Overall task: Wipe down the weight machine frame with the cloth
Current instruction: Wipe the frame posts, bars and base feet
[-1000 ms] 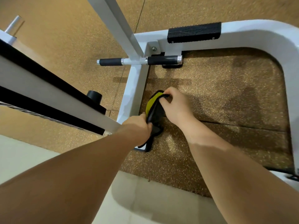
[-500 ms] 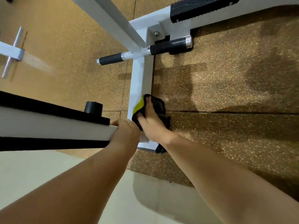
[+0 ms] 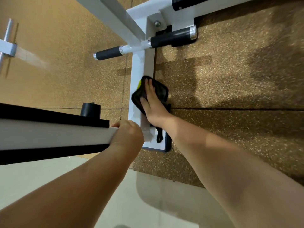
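The white weight machine frame (image 3: 141, 66) has a flat base bar lying on the floor, running away from me. A black cloth (image 3: 162, 92) with a yellow-green edge lies on that bar. My right hand (image 3: 152, 102) presses flat on the cloth with straight fingers. My left hand (image 3: 127, 134) grips the end of a white and black horizontal beam (image 3: 54, 135) at the left. A dark strap end of the cloth trails on the bar near its close end.
A cross handle with black grips (image 3: 171, 39) sticks out of the frame ahead of the cloth. A black round stopper (image 3: 90, 109) sits on the beam. Speckled brown rubber flooring (image 3: 230, 96) surrounds the frame; pale tile (image 3: 115, 203) lies nearest me.
Both hands held the cloth a second ago. My left hand then took hold of the beam end, and my right hand now pushes the cloth farther along the base bar.
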